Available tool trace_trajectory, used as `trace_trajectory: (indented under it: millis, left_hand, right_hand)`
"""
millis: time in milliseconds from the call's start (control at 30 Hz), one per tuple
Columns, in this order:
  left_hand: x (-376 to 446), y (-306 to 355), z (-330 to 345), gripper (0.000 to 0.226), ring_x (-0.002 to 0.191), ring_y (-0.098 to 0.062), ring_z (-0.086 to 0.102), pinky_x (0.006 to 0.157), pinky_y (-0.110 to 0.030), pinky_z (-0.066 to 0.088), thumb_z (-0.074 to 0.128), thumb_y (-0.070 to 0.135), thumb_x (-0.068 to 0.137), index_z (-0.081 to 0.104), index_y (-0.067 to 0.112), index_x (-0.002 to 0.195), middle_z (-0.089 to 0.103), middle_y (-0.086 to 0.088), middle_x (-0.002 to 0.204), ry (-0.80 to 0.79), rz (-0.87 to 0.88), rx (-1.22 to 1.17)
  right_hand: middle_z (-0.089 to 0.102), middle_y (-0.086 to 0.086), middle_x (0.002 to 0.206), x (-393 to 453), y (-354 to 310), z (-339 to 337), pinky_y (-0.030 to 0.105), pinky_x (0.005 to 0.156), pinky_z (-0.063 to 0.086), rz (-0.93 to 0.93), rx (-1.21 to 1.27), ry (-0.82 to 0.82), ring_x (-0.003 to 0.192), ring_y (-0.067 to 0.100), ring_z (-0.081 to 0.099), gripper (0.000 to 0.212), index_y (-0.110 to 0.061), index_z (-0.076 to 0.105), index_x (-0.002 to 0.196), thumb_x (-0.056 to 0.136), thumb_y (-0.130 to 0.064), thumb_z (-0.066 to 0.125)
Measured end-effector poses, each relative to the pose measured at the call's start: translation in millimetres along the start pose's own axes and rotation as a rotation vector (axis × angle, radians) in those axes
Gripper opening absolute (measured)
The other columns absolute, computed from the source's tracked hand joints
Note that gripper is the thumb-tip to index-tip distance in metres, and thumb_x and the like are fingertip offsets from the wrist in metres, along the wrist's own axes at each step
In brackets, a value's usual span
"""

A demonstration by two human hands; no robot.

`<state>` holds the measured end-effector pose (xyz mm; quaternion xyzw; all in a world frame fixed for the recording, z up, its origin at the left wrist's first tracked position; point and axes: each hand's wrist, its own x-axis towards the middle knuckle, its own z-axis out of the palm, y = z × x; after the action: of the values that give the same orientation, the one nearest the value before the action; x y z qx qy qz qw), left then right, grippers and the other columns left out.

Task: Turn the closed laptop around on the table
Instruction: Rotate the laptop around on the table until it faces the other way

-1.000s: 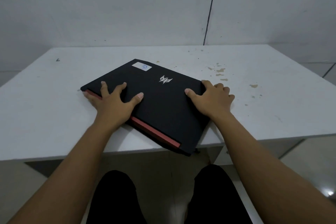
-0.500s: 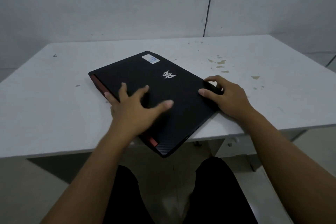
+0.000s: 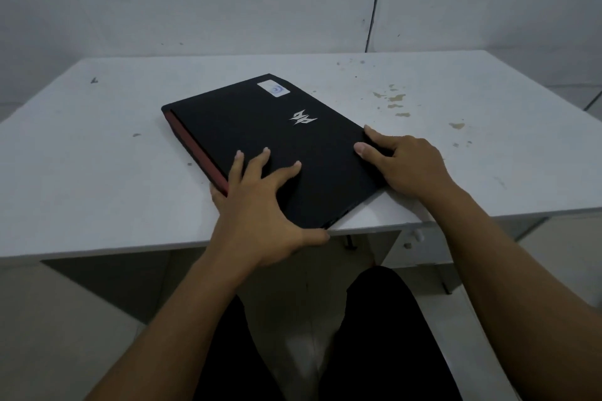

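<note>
A closed black laptop (image 3: 260, 127) with a silver logo, a white sticker and a red back edge lies skewed on the white table (image 3: 81, 156). Its red edge faces left and its near corner sits at the table's front edge. My left hand (image 3: 260, 205) grips that near corner, fingers spread flat on the lid and thumb along the front side. My right hand (image 3: 407, 159) holds the laptop's right corner, thumb on the lid and fingers curled around the edge.
Yellowish stains (image 3: 395, 101) mark the table at the right rear. A grey wall (image 3: 228, 0) stands close behind the table. My legs in black trousers (image 3: 374, 335) are under the front edge, and a table leg (image 3: 446, 283) shows at the lower right.
The laptop has turned clockwise: its red edge swung from facing me to facing left. My left hand slid to the near corner and my right hand followed the right corner.
</note>
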<state>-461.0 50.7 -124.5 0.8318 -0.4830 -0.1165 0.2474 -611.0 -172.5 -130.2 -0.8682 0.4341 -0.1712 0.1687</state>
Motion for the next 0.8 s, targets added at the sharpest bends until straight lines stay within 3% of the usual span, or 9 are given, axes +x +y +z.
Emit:
trace_trajectory:
  millis: [133, 367, 500, 600, 667, 733, 800]
  left_hand:
    - [12, -34, -23, 0.112, 0.158, -0.007, -0.003, 0.123, -0.06, 0.014, 0.078, 0.081, 0.042, 0.046, 0.056, 0.147, 0.021, 0.022, 0.168, -0.058, 0.135, -0.038]
    - [37, -81, -57, 0.105, 0.156, 0.005, -0.002, 0.126, -0.045, 0.012, 0.091, 0.068, 0.05, 0.048, 0.058, 0.145, 0.018, 0.033, 0.165, -0.222, 0.295, -0.059]
    - [33, -80, -61, 0.105, 0.155, 0.007, -0.007, 0.127, -0.046, 0.012, 0.09, 0.069, 0.05, 0.044, 0.064, 0.144, 0.011, 0.033, 0.167, -0.26, 0.212, -0.081]
    - [8, -53, -44, 0.108, 0.157, -0.001, -0.006, 0.127, -0.05, 0.014, 0.073, 0.092, 0.048, 0.042, 0.062, 0.148, 0.012, 0.022, 0.171, -0.108, 0.065, -0.079]
    - [-11, -20, -19, 0.119, 0.16, -0.013, 0.0, 0.125, -0.054, 0.012, 0.044, 0.108, 0.05, 0.039, 0.052, 0.154, 0.016, 0.012, 0.172, 0.095, -0.062, 0.055]
    - [-14, 5, 5, 0.119, 0.16, -0.025, 0.004, 0.122, -0.063, 0.006, 0.017, 0.108, 0.061, 0.034, 0.042, 0.159, 0.019, 0.001, 0.173, 0.188, -0.129, 0.225]
    - [-13, 8, 17, 0.114, 0.157, -0.035, 0.019, 0.117, -0.068, 0.011, 0.012, 0.103, 0.07, 0.046, 0.035, 0.155, 0.033, -0.007, 0.168, 0.253, -0.141, 0.301]
  right_hand:
    - [0.072, 0.0, 0.105, -26, -20, 9, 0.031, 0.066, 0.038, 0.069, -0.058, 0.091, 0.084, 0.016, 0.055, 0.064, -0.042, 0.045, 0.151, 0.095, -0.073, 0.035]
    - [0.072, 0.005, 0.1, -74, -54, 24, 0.034, 0.067, 0.043, 0.11, -0.196, 0.163, 0.096, 0.027, 0.066, 0.069, -0.029, 0.041, 0.154, 0.099, -0.068, 0.029]
    - [0.072, 0.002, 0.101, -66, -43, 8, 0.034, 0.075, 0.046, 0.095, 0.021, 0.063, 0.096, 0.026, 0.066, 0.063, -0.029, 0.052, 0.144, 0.095, -0.068, 0.045]
    - [0.064, -0.003, 0.084, -46, -36, -3, 0.034, 0.07, 0.046, 0.107, 0.148, -0.085, 0.082, 0.022, 0.065, 0.061, -0.031, 0.043, 0.142, 0.093, -0.068, 0.047]
    - [0.065, 0.0, 0.101, -32, -41, -1, 0.038, 0.079, 0.047, 0.084, 0.097, -0.072, 0.097, 0.028, 0.065, 0.068, -0.031, 0.034, 0.15, 0.095, -0.068, 0.044]
    - [0.066, 0.007, 0.122, -24, -48, 7, 0.041, 0.084, 0.046, 0.052, -0.005, -0.033, 0.107, 0.034, 0.064, 0.069, -0.029, 0.03, 0.153, 0.097, -0.068, 0.039]
    - [0.065, 0.009, 0.128, -22, -51, 12, 0.04, 0.084, 0.045, 0.044, -0.097, -0.025, 0.111, 0.035, 0.062, 0.068, -0.031, 0.031, 0.156, 0.098, -0.067, 0.034]
